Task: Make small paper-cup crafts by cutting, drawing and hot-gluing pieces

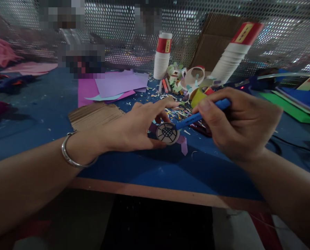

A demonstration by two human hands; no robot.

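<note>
Left hand (138, 127) pinching patterned disc (166, 134) by its edges, right hand (237, 126) closed round blue pen (204, 114), tip at disc's 2 o'clock, cup stack (162, 57) beyond at 12 o'clock

2 hands (134, 128); 1 blue marker (190, 121); 1 disc (166, 133); 1 bracelet (68, 157); 2 cup stacks (162, 57)

Single head view, forward and down at close range over the hands (135, 127) and blue tabletop (144, 170)
</note>
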